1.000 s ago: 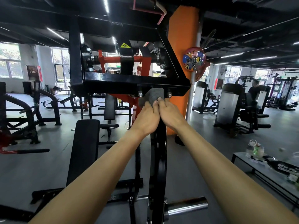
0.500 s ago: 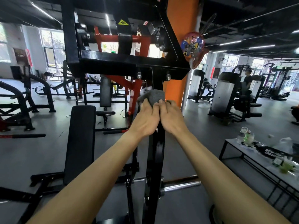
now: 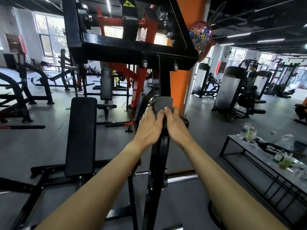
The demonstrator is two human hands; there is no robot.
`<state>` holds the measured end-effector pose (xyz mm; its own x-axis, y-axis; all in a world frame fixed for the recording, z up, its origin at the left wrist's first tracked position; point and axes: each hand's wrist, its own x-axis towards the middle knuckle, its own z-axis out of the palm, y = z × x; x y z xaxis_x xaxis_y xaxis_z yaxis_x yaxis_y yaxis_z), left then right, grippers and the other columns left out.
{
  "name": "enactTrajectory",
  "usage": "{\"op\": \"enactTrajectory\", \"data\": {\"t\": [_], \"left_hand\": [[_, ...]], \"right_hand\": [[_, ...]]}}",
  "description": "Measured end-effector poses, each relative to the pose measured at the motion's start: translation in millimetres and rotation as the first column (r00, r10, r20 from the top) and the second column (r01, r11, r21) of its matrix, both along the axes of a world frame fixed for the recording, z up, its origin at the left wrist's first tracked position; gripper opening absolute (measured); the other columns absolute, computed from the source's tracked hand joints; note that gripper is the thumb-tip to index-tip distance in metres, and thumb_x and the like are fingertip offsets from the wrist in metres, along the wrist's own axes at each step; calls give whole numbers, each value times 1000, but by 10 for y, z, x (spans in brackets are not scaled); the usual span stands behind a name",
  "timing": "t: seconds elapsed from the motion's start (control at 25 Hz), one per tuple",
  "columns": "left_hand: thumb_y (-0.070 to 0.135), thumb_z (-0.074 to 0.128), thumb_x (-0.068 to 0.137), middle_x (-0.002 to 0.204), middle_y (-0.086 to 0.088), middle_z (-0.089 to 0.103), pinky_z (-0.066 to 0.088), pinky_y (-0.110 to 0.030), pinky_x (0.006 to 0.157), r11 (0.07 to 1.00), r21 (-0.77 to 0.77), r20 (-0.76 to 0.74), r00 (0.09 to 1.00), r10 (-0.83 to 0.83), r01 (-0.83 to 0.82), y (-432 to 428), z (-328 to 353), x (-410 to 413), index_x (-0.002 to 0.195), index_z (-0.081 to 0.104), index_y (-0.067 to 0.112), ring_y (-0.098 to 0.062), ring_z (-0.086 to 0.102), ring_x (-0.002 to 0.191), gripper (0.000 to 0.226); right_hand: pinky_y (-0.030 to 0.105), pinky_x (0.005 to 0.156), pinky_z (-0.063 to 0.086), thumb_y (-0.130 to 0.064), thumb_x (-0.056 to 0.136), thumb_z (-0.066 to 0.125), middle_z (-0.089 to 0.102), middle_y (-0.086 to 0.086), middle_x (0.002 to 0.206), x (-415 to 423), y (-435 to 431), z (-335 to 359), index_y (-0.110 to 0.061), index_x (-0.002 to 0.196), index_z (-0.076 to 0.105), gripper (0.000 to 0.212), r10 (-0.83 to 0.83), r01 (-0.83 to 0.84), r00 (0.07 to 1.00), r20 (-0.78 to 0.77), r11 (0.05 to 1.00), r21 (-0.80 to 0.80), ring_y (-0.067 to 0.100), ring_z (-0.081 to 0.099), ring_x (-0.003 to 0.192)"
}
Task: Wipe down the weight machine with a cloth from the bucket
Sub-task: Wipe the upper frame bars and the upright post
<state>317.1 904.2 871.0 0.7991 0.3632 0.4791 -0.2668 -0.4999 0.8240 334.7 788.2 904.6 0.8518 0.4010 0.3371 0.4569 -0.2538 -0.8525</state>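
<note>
Grey cloth (image 3: 162, 102) wrapped round the black upright post (image 3: 163, 80) of the weight machine (image 3: 116, 47), midway up the post. Left hand (image 3: 150, 127) and right hand (image 3: 177, 128) sat side by side, touching. Their fingers (image 3: 159, 113) were curled over the cloth and gripped it against the post. A black padded bench (image 3: 81, 135) lay at left. A low table (image 3: 232, 138) with bottles stood at right. An orange pillar (image 3: 177, 83) rose behind the post.
</note>
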Motion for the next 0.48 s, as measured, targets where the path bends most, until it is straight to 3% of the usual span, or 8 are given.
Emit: {"op": "enactTrajectory", "data": {"t": [0.12, 0.32, 0.4, 0.48], "left_hand": [[98, 20, 78, 141, -1, 58, 42, -46, 113, 985, -165, -72, 996, -57, 45, 77, 315, 167, 146, 45, 21, -16, 54, 131, 105], [85, 24, 91, 126, 9, 63, 43, -42, 112, 983, -176, 26, 998, -50, 54, -50, -145, 78, 133, 54, 26, -5, 58, 123, 78], [86, 24, 91, 130, 8, 58, 41, -41, 114, 973, -197, 43, 992, -117, 123, -126, -421, -78, 137, 49, 26, -5, 54, 126, 79], [93, 20, 84, 132, 6, 53, 39, -42, 115, 971, -203, -43, 989, -139, 127, -150, -701, -190, 139, 45, 26, -8, 51, 127, 90]], "right_hand": [[35, 95, 40, -66, 103, 28, 56, 4, 136, 91, 85, 292, -18, 141, 38, 62, 14, -15, 1000, -9, 1000, -6, 21, 55, 125], [38, 109, 42, -71, 99, 31, 57, -1, 142, 86, 49, -197, -27, 145, 37, 63, 16, -19, 999, 50, 997, 69, 17, 55, 131], [39, 109, 44, -74, 95, 33, 61, -3, 138, 14, -17, -533, -32, 138, 40, 61, 29, -32, 999, 34, 994, 101, 14, 58, 127], [41, 107, 46, -69, 99, 35, 65, -5, 131, -81, -64, -850, -33, 128, 41, 47, 24, -24, 1000, -2, 994, 103, 11, 60, 122]]}}
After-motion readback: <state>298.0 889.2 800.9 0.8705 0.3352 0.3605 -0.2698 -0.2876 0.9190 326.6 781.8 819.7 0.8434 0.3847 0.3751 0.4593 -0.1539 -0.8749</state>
